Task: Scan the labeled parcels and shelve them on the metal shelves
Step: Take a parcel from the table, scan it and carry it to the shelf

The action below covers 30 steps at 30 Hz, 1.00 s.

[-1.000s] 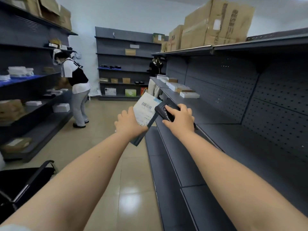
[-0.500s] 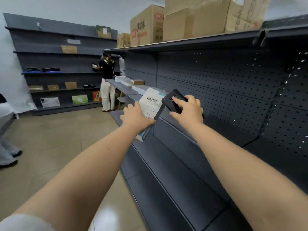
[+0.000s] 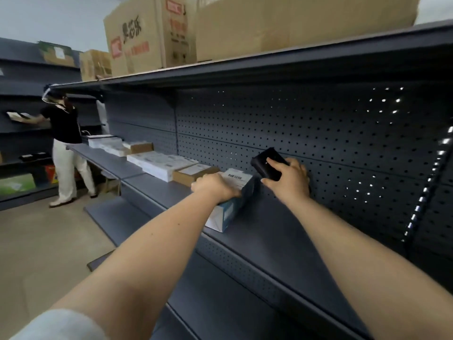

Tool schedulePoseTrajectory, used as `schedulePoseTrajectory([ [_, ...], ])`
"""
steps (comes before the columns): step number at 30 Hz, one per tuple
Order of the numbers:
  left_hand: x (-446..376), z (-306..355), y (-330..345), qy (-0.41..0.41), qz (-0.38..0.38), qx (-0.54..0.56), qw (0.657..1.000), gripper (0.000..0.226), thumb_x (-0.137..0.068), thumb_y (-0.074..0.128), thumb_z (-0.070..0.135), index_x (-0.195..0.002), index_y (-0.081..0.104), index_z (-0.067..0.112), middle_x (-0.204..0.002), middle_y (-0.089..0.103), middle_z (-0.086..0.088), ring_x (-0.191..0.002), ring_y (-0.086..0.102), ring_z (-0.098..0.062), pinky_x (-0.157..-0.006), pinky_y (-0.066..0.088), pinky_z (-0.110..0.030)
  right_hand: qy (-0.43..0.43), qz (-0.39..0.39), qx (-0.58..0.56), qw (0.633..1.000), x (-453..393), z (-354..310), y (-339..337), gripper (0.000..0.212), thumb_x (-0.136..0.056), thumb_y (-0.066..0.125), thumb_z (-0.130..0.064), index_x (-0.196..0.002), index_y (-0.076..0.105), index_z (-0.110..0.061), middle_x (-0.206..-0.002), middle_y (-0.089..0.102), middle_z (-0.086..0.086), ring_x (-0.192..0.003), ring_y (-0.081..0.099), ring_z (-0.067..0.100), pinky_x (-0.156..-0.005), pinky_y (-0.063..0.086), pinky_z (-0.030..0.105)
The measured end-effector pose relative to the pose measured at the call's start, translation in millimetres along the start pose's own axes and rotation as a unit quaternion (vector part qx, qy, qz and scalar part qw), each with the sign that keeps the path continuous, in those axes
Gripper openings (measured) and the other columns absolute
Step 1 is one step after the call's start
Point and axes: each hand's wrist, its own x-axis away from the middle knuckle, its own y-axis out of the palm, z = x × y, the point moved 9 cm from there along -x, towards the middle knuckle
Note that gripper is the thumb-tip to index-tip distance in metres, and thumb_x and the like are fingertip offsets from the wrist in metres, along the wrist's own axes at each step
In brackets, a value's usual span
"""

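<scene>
My left hand (image 3: 215, 186) is wrapped over the top of the parcel (image 3: 229, 204), which sits on the shelf (image 3: 269, 229) just past the row of boxes (image 3: 171, 165), label up. My right hand (image 3: 288, 179) grips the black scanner (image 3: 268, 165) right above it, near the pegboard back. Big cartons (image 3: 152, 33) are up top, and another person (image 3: 65, 143) is down the aisle.

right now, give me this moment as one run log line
step: shelving | left hand: grips labeled parcel, setting it on metal shelf | right hand: grips black scanner | neighbours: row of parcels to the left
</scene>
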Motion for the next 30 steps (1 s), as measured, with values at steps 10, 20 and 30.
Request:
schedulePoseTrajectory([
  [10, -72, 24, 12, 0.201, -0.037, -0.094, 0.974, 0.101, -0.079, 0.038, 0.089, -0.155, 0.032, 0.022, -0.154, 0.035, -0.014, -0.141, 0.031, -0.037, -0.107, 0.037, -0.048, 0.07, 0.025, 0.044, 0.996, -37, 30, 47, 0.063, -0.082, 0.076, -0.041, -0.139, 0.049, -0.041, -0.144, 0.039, 0.009, -0.129, 0.031, 0.032, -0.107, 0.033, 0.049],
  [20, -54, 2, 24, 0.529, 0.079, -0.062, 0.842, 0.091, -0.073, 0.025, 0.082, -0.137, 0.057, 0.025, -0.131, 0.062, -0.002, -0.119, 0.054, -0.029, -0.097, 0.039, -0.043, 0.15, 0.1, 0.08, 0.98, -26, 10, 66, 0.061, -0.084, 0.074, -0.04, -0.139, 0.049, -0.041, -0.136, 0.043, 0.012, -0.127, 0.034, 0.033, -0.105, 0.037, 0.046],
  [30, -42, 24, 20, 0.565, 0.062, -0.049, 0.821, 0.075, -0.088, 0.034, 0.077, -0.147, 0.041, 0.031, -0.148, 0.045, -0.001, -0.135, 0.035, -0.026, -0.105, 0.027, -0.042, 0.212, 0.154, 0.146, 0.954, 35, 2, 38, 0.061, -0.082, 0.075, -0.04, -0.138, 0.051, -0.043, -0.136, 0.043, 0.007, -0.127, 0.033, 0.03, -0.106, 0.034, 0.045],
])
